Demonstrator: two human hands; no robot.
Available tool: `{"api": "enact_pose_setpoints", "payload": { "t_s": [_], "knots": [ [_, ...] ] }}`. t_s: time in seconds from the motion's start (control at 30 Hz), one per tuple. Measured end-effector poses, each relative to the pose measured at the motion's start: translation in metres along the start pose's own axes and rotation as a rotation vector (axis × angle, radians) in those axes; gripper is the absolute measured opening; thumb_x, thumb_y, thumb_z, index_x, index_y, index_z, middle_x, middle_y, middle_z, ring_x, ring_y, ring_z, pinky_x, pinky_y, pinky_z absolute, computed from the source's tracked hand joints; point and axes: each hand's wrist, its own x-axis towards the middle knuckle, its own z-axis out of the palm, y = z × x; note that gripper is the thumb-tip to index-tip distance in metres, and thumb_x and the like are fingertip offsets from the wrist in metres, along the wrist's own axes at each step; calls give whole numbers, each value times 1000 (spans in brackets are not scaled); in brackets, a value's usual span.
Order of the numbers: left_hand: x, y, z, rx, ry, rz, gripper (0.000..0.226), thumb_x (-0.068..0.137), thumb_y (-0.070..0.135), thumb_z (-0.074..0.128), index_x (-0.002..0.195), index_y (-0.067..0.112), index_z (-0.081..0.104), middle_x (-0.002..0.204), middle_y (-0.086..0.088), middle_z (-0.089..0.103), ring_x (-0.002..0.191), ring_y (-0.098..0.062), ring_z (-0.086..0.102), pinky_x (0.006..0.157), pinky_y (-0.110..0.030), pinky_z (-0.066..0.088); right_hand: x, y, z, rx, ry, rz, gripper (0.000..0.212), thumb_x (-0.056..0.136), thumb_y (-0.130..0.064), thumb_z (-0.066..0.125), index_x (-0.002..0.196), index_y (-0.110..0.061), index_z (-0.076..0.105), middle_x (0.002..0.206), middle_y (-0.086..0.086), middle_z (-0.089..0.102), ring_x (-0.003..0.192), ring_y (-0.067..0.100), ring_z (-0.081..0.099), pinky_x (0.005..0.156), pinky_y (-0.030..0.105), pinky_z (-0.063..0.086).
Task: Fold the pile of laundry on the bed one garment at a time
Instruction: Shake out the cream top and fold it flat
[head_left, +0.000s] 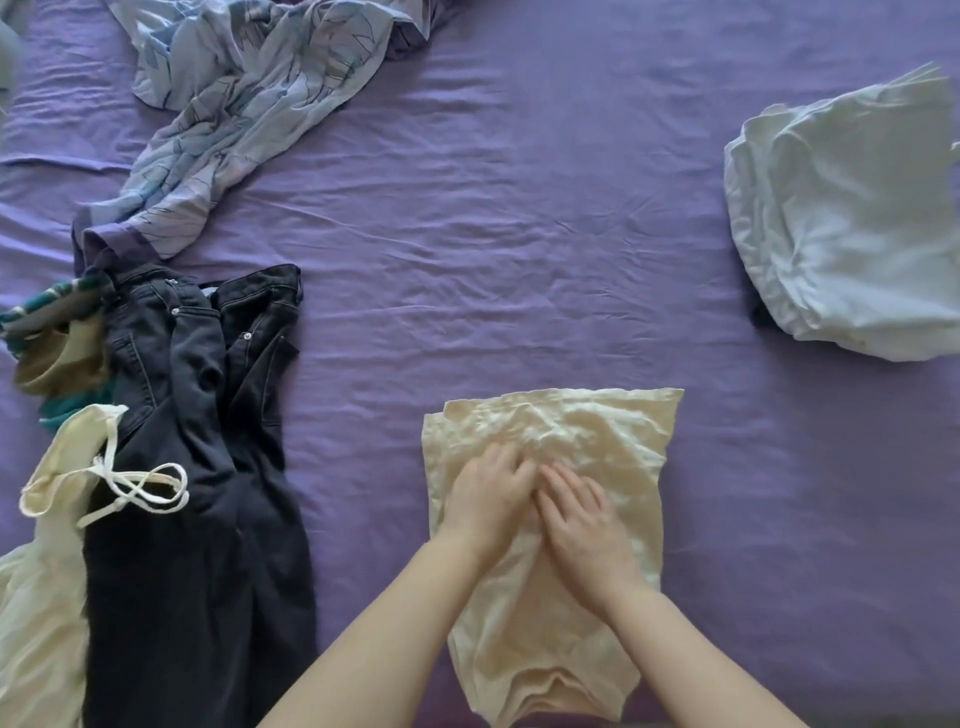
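Note:
A cream satin garment (602, 431) lies partly folded on the purple bed sheet (493, 260) in front of me. My left hand (488, 493) and my right hand (582, 514) both rest flat on its middle, side by side, fingers straight and pointing away from me. Neither hand grips the cloth. At the left lies the unfolded pile: dark grey jeans (208, 415), a cream top with tie straps (67, 493) and a teal-striped piece (47, 312).
A crumpled blue patterned garment (244, 98) sprawls at the top left. A folded pale blue garment (852, 218) sits at the right edge. Wrinkled purple sheet stretches between these across the middle.

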Motion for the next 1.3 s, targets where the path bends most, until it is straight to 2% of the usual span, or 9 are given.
{"api": "enact_pose_setpoints", "payload": {
  "t_s": [0.1, 0.2, 0.3, 0.5, 0.67, 0.87, 1.0, 1.17, 1.3],
  "knots": [
    [-23, 6, 27, 137, -565, -87, 99, 80, 47, 67, 152, 28, 2, 158, -12, 7, 145, -33, 10, 109, -52, 25, -9, 18, -1, -82, -66, 81, 58, 70, -28, 71, 125, -12, 61, 140, 16, 47, 127, 32, 49, 96, 51, 45],
    [-51, 0, 33, 259, -734, -154, 125, 72, 62, 67, 137, 35, -37, 151, -8, -37, 139, -38, -28, 104, -69, -7, -39, 34, 10, -110, -332, 153, 118, 54, -57, 79, 149, -26, 17, 155, 18, 9, 142, 36, 15, 107, 62, 22],
    [-69, -6, 29, 289, -729, -226, 132, 66, 65, 70, 136, 33, -37, 142, -9, -45, 135, -42, -33, 100, -72, -11, -62, 39, 14, -94, -400, 156, 130, 12, -68, 81, 129, -17, 58, 133, 23, 52, 124, 37, 50, 89, 67, 41],
    [-51, 15, 27, 264, -612, -169, 102, 89, 54, 51, 136, 29, -36, 149, -14, -38, 126, -38, -45, 104, -67, -19, -27, 34, 1, -155, -266, 80, 112, 49, -66, 79, 143, -20, 38, 150, 22, 29, 140, 34, 14, 106, 65, 18],
    [-87, 20, 32, 346, -761, -98, 109, 83, 52, 58, 145, 25, -27, 149, -18, -35, 134, -43, -34, 101, -72, -17, -24, 58, 13, -230, -409, 31, 116, 75, -58, 64, 146, -26, -22, 154, 16, -25, 141, 33, -25, 109, 58, -15],
    [-100, 29, 33, 315, -727, -204, 100, 79, 67, 50, 151, 24, -4, 155, -22, -18, 139, -47, -21, 101, -65, -25, -31, 66, 9, -192, -368, 32, 100, 81, -66, 49, 150, -26, -11, 156, 15, -19, 142, 30, -23, 110, 57, -12],
    [-69, 33, 25, -4, -185, -539, 48, 82, 41, 55, 125, 19, 52, 137, -8, 42, 129, -30, 35, 108, -43, 23, -14, 57, 3, -116, -236, 121, 75, 92, -60, 33, 150, -19, 10, 159, 10, -4, 145, 26, -13, 114, 51, 0],
    [-26, 2, 16, -215, 74, -1122, 48, 92, 29, 57, 135, 15, 41, 136, -9, 44, 125, -27, 40, 99, -39, 34, -14, 50, 13, -134, -213, 114, 63, 97, -47, 31, 150, -17, 14, 159, 11, 0, 146, 27, -8, 114, 51, 0],
    [-17, -6, 18, -221, 37, -1191, 35, 93, 30, 57, 124, 16, 48, 125, -6, 57, 120, -26, 47, 96, -40, 32, -20, 43, 22, -121, -218, 76, 60, 99, -44, 27, 150, -17, 11, 159, 10, -2, 146, 26, -10, 114, 51, -3]
  ]
}}
